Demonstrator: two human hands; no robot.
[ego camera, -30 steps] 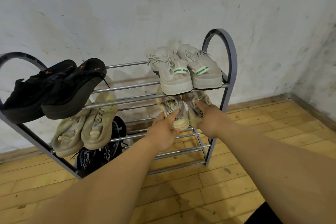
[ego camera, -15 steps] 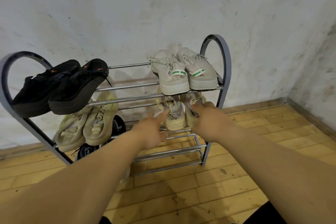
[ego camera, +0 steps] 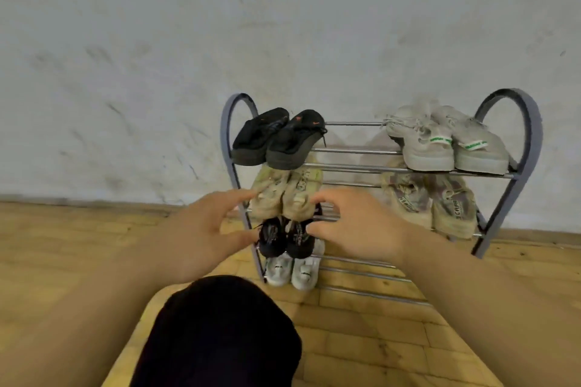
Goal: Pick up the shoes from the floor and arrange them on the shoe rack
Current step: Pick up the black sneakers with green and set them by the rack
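A grey metal shoe rack point(ego camera: 355, 169) stands against the wall. Its top shelf holds black shoes point(ego camera: 276, 138) at the left and white sneakers with green tabs point(ego camera: 440, 143) at the right. Below sit pale yellow-green shoes point(ego camera: 287, 195) at the left and beige printed sneakers point(ego camera: 434, 201) at the right. Under those are a dark pair point(ego camera: 284, 237) and, lowest, white shoes point(ego camera: 292, 272). My left hand point(ego camera: 201, 229) and my right hand point(ego camera: 358, 226) hover with fingers spread on either side of the left column, near the yellow-green and dark pairs, holding nothing.
A stained white wall point(ego camera: 251, 41) runs behind the rack. The floor is wooden planks point(ego camera: 377, 339). My knee in black cloth point(ego camera: 220, 333) rises at the bottom centre, in front of the rack's left end.
Both hands left the beige sneakers at the right of the second shelf and moved to the rack's left column. The view swung left and pulled back; my knee came into sight.
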